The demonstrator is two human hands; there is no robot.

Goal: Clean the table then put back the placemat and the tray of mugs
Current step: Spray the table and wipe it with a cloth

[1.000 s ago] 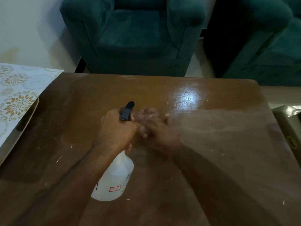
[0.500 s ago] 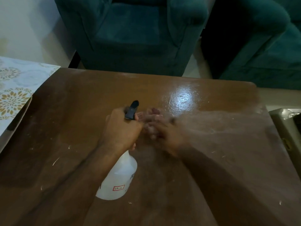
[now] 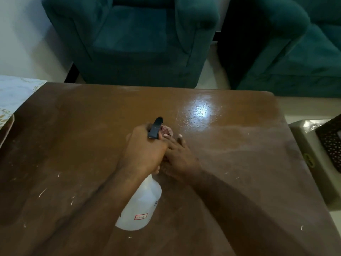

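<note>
The spray bottle [image 3: 140, 206] is still gripped by the left hand [image 3: 144, 152] above the speckled table [image 3: 239, 163], the right hand [image 3: 180, 156] now steadied at its nozzle [image 3: 156, 127], grasp unclear, the placemat [image 3: 16, 91] kept aside

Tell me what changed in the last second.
Little. The left hand, the right hand and the spray bottle seem to have drifted slightly right over the table. The left hand still grips the spray bottle, and the right hand stays beside the nozzle. Nothing was taken up or let go.
</note>
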